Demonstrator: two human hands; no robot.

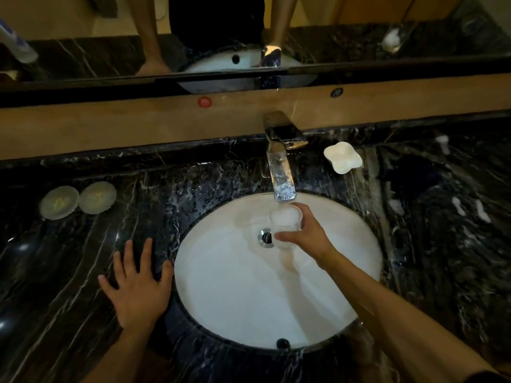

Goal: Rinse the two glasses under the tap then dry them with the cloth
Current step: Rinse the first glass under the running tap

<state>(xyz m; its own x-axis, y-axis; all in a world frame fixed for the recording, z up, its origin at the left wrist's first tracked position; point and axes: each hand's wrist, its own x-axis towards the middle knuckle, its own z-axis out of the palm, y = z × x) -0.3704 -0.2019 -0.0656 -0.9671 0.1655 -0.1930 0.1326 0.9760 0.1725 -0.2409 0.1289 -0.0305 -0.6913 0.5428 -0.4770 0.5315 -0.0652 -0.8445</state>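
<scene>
On the wet black marble counter [83, 272], the left hand [137, 283] lay flat at nine o'clock of the white basin [235, 299], while the right hand [309, 233] gripped a glass [286, 218] under the tap [280, 172].

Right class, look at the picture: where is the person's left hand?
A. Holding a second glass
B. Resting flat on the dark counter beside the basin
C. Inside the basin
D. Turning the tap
B: the left hand lies spread on the counter left of the basin, while the right hand holds the glass under the tap.
</scene>
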